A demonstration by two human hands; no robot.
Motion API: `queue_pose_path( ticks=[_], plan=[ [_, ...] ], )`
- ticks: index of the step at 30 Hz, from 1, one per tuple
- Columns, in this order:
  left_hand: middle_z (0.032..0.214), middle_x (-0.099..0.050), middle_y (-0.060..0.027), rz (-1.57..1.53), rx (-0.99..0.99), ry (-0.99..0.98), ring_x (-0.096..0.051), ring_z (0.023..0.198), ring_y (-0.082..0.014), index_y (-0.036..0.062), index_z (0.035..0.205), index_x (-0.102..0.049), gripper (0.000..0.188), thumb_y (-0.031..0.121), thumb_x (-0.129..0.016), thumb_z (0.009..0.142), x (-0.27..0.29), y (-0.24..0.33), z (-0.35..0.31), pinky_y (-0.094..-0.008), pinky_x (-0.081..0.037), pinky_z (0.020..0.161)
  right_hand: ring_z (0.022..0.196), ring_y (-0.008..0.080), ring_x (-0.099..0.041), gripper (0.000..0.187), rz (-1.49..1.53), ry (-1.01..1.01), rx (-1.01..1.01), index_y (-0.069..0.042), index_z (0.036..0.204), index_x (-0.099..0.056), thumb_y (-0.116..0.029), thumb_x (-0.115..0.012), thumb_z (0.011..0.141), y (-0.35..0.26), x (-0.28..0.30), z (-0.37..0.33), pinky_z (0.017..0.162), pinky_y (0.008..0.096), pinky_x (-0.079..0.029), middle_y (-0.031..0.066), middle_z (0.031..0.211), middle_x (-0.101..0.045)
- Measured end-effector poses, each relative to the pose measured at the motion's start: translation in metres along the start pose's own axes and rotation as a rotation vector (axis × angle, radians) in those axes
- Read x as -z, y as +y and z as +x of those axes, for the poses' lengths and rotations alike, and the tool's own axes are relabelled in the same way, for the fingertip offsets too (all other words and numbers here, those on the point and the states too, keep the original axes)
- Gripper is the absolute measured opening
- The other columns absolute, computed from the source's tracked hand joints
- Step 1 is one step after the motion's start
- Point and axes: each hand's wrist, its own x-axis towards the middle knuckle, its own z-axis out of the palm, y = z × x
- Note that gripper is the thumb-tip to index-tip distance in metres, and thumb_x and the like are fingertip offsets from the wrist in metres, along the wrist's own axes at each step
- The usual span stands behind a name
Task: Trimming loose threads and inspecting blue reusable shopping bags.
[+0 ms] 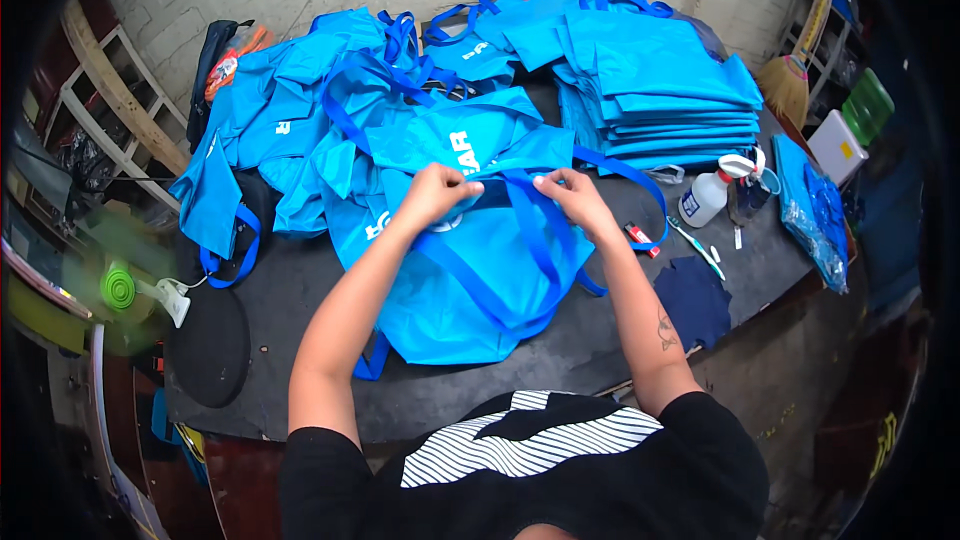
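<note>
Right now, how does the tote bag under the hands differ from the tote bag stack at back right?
Pose: the tote bag lies loose and spread at the front; the tote bag stack lies in flattened layers farther back.
Count: the tote bag is a single piece; the tote bag stack has many.
Contact: left hand and right hand touch the tote bag, not the tote bag stack.
Shared: bright light-blue material.

Green fan (118,285) and straw broom (783,83)
</note>
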Motion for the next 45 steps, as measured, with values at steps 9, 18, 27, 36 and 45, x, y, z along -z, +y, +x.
queue_pose_path(
  ticks=[9, 18, 27, 36, 45],
  plan=[
    [0.084, -0.058, -0.0105, 0.151, 0.005, -0.122, -0.059, 0.084, -0.0303, 0.0050, 0.087, -0.059, 0.039, 0.030, -0.081, 0.066, -0.035, 0.087, -0.027, -0.0401, -0.049, 0.069, 0.041, 0.0032, -0.035, 0.017, 0.815, -0.436, -0.276, 0.002, 0.100, -0.061, -0.004, -0.062, 0.085, -0.009, -0.012, 0.019, 0.037, 0.0203, -0.026, 0.0067, 0.073, -0.062],
    [0.087, -0.058, -0.0087, -0.822, 0.248, 0.091, -0.062, 0.075, -0.0154, 0.0061, 0.098, -0.040, 0.050, 0.014, -0.082, 0.072, -0.039, 0.037, -0.008, -0.0303, -0.050, 0.058, 0.044, 0.0022, -0.035, 0.024, 0.873, -0.603, -0.209, 0.000, 0.110, -0.061, 0.000, -0.052, 0.088, -0.016, -0.030, 0.008, 0.039, 0.0209, -0.027, 0.0021, 0.075, -0.059],
    [0.085, -0.060, -0.0094, -1.444, 0.441, -0.130, -0.062, 0.078, -0.0192, 0.0072, 0.098, -0.056, 0.021, 0.012, -0.070, 0.083, 0.020, 0.011, 0.012, -0.0373, -0.053, 0.069, 0.076, 0.0193, -0.056, 0.070, -0.203, 0.067, 0.089, -0.004, 0.106, -0.046, -0.029, -0.089, 0.057, 0.027, -0.055, -0.009, 0.068, 0.0329, -0.048, 0.0099, 0.087, -0.058],
    [0.092, -0.062, -0.0080, -1.070, 0.175, -0.271, -0.049, 0.055, -0.0038, 0.0096, 0.126, -0.051, 0.037, 0.017, -0.061, 0.091, 0.144, 0.012, 0.026, -0.0169, -0.038, 0.045, 0.076, 0.0331, -0.062, 0.024, -0.695, 0.164, 0.399, -0.007, 0.090, -0.055, -0.008, -0.071, 0.072, 0.073, -0.038, -0.021, 0.064, 0.0428, -0.048, 0.0127, 0.081, -0.061],
    [0.070, -0.057, -0.0026, -0.913, 0.401, 0.399, -0.037, 0.045, -0.0031, 0.0063, 0.096, -0.055, 0.011, 0.007, -0.061, 0.087, 0.215, -0.149, 0.013, -0.0183, -0.026, 0.037, 0.071, 0.0326, -0.061, 0.012, -0.590, 0.301, 0.516, -0.004, 0.083, -0.058, 0.004, -0.061, 0.074, 0.094, 0.080, -0.031, 0.061, 0.0394, -0.048, 0.0120, 0.080, -0.054]
  ],
)
